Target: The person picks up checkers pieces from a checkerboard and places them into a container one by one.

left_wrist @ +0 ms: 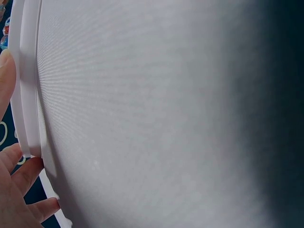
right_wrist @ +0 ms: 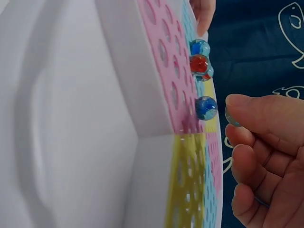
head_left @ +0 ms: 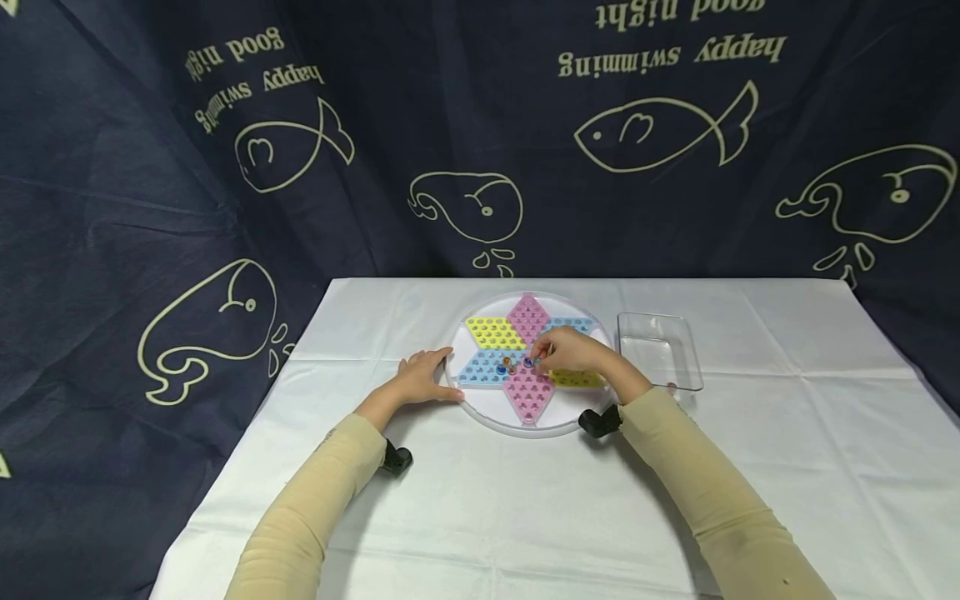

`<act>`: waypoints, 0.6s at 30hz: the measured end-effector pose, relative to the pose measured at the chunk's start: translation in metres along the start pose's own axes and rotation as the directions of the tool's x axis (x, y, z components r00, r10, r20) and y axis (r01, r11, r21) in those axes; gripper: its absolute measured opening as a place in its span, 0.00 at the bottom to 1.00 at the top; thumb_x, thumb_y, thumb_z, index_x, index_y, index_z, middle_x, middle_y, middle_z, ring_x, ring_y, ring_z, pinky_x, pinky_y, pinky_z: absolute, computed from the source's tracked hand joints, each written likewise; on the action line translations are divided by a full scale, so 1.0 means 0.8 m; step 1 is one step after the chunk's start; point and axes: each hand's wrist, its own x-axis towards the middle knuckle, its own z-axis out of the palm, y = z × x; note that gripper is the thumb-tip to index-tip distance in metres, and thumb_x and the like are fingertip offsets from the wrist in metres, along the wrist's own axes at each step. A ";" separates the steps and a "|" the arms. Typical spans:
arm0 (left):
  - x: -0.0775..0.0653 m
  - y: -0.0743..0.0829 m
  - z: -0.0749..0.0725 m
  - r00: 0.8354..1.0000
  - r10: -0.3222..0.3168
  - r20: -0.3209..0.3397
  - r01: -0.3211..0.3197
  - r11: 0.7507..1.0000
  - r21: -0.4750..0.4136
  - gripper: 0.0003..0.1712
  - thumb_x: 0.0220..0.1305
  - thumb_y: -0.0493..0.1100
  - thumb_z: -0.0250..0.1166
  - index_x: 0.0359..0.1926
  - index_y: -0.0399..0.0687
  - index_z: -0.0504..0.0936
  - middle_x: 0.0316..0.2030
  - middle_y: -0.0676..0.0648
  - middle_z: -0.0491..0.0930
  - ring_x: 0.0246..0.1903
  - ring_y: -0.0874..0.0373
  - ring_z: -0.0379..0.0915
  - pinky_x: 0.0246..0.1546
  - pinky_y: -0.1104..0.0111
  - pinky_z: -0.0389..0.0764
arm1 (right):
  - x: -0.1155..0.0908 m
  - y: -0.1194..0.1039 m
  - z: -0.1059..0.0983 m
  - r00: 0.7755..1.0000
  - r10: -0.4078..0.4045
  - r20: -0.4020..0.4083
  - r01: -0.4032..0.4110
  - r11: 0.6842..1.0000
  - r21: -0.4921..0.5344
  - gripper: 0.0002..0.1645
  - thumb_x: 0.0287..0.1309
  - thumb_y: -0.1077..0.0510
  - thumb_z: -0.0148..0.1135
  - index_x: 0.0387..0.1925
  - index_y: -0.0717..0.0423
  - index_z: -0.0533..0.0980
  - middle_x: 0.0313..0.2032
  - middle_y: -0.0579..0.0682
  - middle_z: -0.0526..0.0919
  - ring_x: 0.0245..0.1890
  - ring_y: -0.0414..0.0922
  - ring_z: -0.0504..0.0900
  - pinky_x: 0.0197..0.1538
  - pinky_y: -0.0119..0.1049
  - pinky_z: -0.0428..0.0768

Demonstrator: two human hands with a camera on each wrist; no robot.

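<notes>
A round white Chinese checkers board (head_left: 562, 408) with a pink, blue and yellow star of holes lies on the table. My left hand (head_left: 416, 379) is at its left rim, thumb and fingers spread apart and touching the edge. Over the star's centre, my right hand (head_left: 573, 350) pinches a clear greenish marble (right_wrist: 232, 117) between thumb and index finger. Right by those fingertips, a blue marble (right_wrist: 206, 108) sits on the board. A small cluster lies left of it, with a red marble (right_wrist: 199, 63) and another blue marble (right_wrist: 200, 48).
To the right of the board stands a clear plastic box (head_left: 660, 350), partly behind the right forearm. White cloth (head_left: 465, 517) covers the table. A dark curtain (head_left: 450, 100) with fish drawings hangs behind its far edge.
</notes>
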 end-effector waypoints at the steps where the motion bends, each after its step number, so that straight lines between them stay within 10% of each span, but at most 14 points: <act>1: 0.000 0.000 0.000 1.000 0.000 0.002 0.000 1.000 -0.002 0.55 0.47 0.62 0.68 0.70 0.47 0.53 0.68 0.41 0.55 0.67 0.37 0.41 0.63 0.39 0.39 | 0.000 0.000 -0.001 1.000 -0.002 -0.001 0.002 1.000 -0.004 0.10 0.48 0.63 0.64 0.35 0.63 0.78 0.27 0.48 0.77 0.28 0.40 0.72 0.33 0.29 0.73; 18: -0.004 0.004 -0.002 1.000 0.009 -0.010 -0.009 1.000 -0.003 0.55 0.46 0.61 0.68 0.69 0.45 0.53 0.67 0.39 0.56 0.67 0.36 0.42 0.63 0.38 0.40 | -0.014 0.012 -0.036 0.998 -0.010 -0.055 0.008 1.000 -0.024 0.13 0.50 0.63 0.61 0.39 0.66 0.78 0.32 0.52 0.79 0.31 0.44 0.75 0.34 0.34 0.75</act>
